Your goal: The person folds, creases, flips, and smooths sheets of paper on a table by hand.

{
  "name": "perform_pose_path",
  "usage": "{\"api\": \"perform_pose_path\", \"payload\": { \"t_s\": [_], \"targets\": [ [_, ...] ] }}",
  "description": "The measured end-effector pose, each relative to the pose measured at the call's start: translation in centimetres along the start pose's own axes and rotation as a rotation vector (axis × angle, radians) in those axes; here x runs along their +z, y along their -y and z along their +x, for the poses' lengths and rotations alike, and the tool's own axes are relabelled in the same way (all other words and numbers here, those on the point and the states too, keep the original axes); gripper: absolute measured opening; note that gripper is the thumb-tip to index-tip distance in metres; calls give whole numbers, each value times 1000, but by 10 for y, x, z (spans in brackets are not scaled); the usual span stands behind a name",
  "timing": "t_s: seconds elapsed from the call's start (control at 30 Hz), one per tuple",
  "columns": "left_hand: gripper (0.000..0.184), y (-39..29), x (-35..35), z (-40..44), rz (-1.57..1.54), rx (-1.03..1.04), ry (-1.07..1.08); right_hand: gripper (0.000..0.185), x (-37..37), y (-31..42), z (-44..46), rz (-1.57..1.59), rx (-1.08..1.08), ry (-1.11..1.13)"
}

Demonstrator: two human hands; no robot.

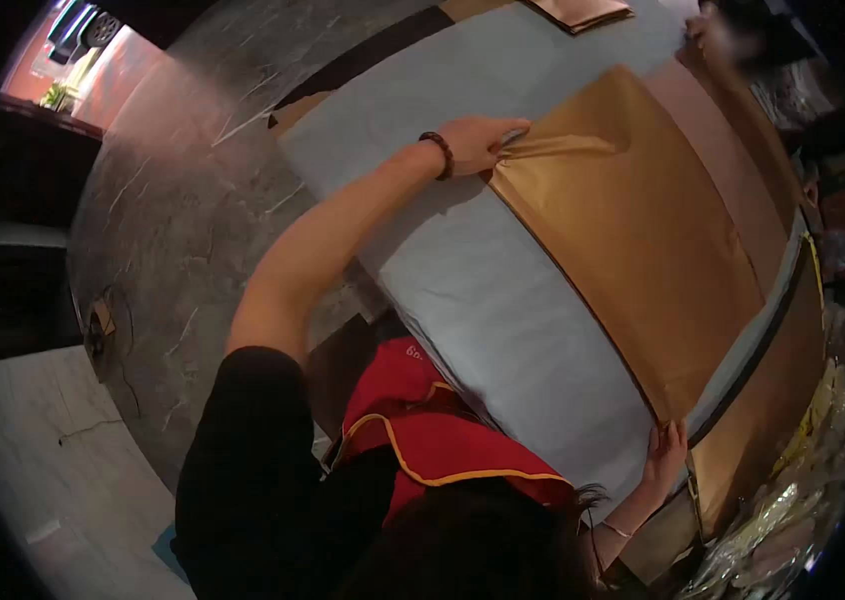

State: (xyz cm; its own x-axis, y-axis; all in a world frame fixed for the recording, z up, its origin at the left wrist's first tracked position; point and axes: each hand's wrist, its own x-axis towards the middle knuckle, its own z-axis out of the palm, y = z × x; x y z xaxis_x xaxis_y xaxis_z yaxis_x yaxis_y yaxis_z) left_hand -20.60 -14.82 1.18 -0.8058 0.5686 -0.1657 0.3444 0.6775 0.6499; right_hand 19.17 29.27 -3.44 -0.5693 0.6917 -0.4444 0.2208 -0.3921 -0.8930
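Note:
A large golden-brown sheet [633, 230], paper or cloth I cannot tell, lies across a pale grey-blue covered work surface [503, 290]. My left hand [485, 145], with a dark beaded bracelet at the wrist, pinches its upper left corner. Creases fan out from that grip. At the sheet's lower corner, my right hand [667, 455] has its fingers closed on the edge, with a thin band round the wrist. Beyond the sheet's right side lies a pinkish-brown sheet [718, 150].
Another person's hand [698, 35] is at the top right, partly blurred. Folded brown sheets [583, 12] rest at the far edge. Crumpled clear plastic [793, 500] lies at the lower right. A red apron [423, 420] hangs against the near edge. Grey marbled floor [173, 230] spreads left.

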Motion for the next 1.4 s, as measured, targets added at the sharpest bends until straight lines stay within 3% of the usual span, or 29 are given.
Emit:
{"api": "perform_pose_path", "payload": {
  "t_s": [0.03,0.07,0.13,0.27,0.33,0.4,0.47,0.53,0.6,0.7,0.77,0.97,1.03,1.1,1.2,1.27,1.4],
  "targets": [
    [56,-3,0,-2,-30,-40,40,47,5,3,-1,-33,31,-17],
    [47,10,13,1,93,102,-127,47,10,6,0,-63,64,-36],
    [40,16,20,-2,181,154,-192,43,22,9,-6,-62,69,-60],
    [31,0,23,-13,273,61,-270,29,45,12,-19,-25,39,-45],
    [33,-11,31,-13,742,248,-601,28,51,25,-29,-15,60,-71],
    [41,-2,30,-10,963,355,-599,29,44,22,-25,5,44,-46],
    [46,-17,35,-10,877,450,-585,30,44,21,-25,16,34,-1],
    [55,-11,43,2,853,694,-496,29,46,19,-26,57,33,-24],
    [57,-16,39,1,813,746,-401,30,46,18,-26,59,36,-42],
    [60,-27,30,-1,967,903,-238,21,39,14,-21,81,27,17],
    [62,-34,24,-2,1045,844,33,23,44,15,-24,59,47,-23],
    [60,-44,30,-6,1034,855,132,30,49,23,-29,69,63,-14],
    [58,-32,44,-6,955,884,124,31,50,25,-30,3,36,-34],
    [51,-11,61,-5,674,779,48,33,49,25,-27,-64,6,-47],
    [51,-39,69,-24,505,680,-22,34,46,23,-22,-173,-54,-58],
    [49,-47,75,-32,504,668,-37,33,47,19,-21,-37,-107,-50],
    [48,-50,78,-35,585,618,-34,29,53,31,-31,-133,-87,-83]
  ]
}}
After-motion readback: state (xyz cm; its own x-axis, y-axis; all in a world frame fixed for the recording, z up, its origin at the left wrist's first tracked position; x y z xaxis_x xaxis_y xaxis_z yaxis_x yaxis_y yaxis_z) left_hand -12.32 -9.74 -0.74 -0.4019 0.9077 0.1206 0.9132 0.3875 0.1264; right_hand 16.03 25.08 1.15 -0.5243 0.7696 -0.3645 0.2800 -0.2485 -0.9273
